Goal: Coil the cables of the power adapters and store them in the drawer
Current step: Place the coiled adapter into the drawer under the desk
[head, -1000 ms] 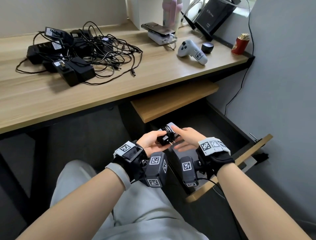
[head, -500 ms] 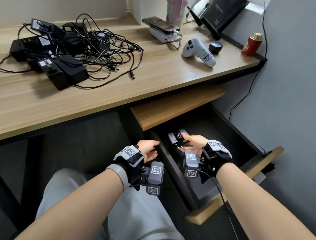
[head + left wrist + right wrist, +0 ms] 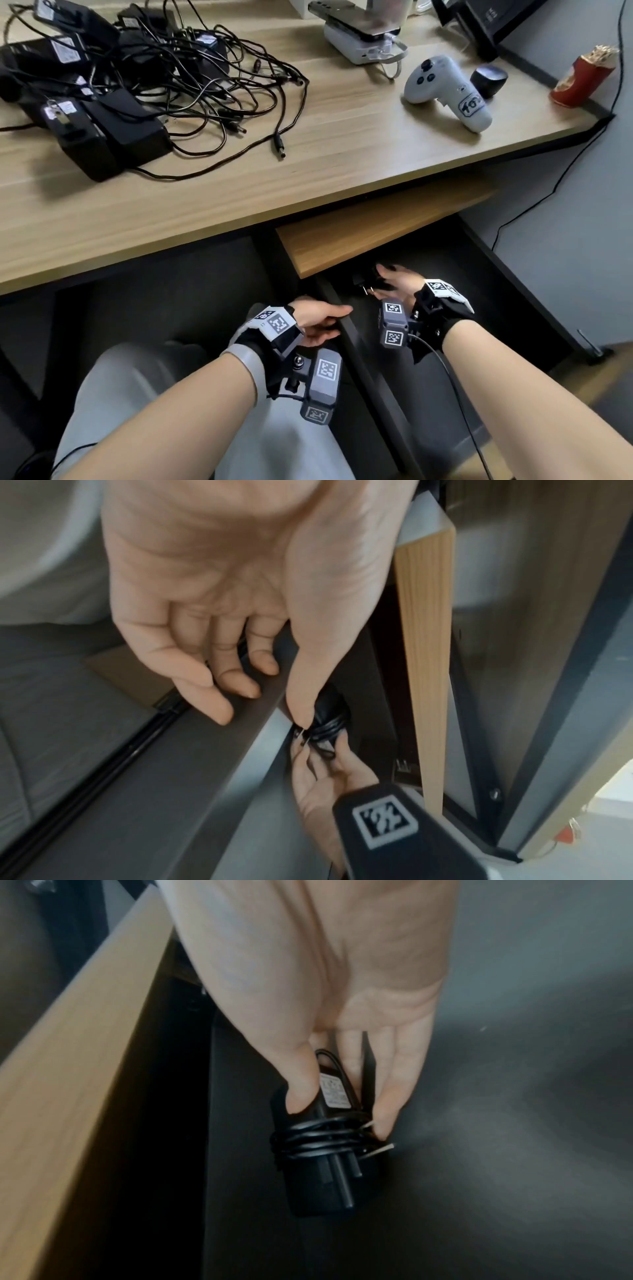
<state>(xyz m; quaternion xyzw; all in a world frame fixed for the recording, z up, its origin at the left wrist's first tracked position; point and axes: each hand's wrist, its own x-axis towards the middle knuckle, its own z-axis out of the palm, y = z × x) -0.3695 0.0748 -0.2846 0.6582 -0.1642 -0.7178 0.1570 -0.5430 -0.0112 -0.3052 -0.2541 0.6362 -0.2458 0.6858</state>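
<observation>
Your head view looks down over both hands; each wrist view looks closely along its fingers, sharing the drawer [image 3: 534,308].

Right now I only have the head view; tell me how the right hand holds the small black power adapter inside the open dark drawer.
Observer: The right hand pinches the black power adapter, thumb on one side, fingers on the other.
Operator: Report the cable.
Observer: The black cable is wound several turns around the adapter's body.
Operator: Check the left hand.
Observer: The left hand holds nothing; its relaxed fingers lie over the drawer's dark side wall.
</observation>
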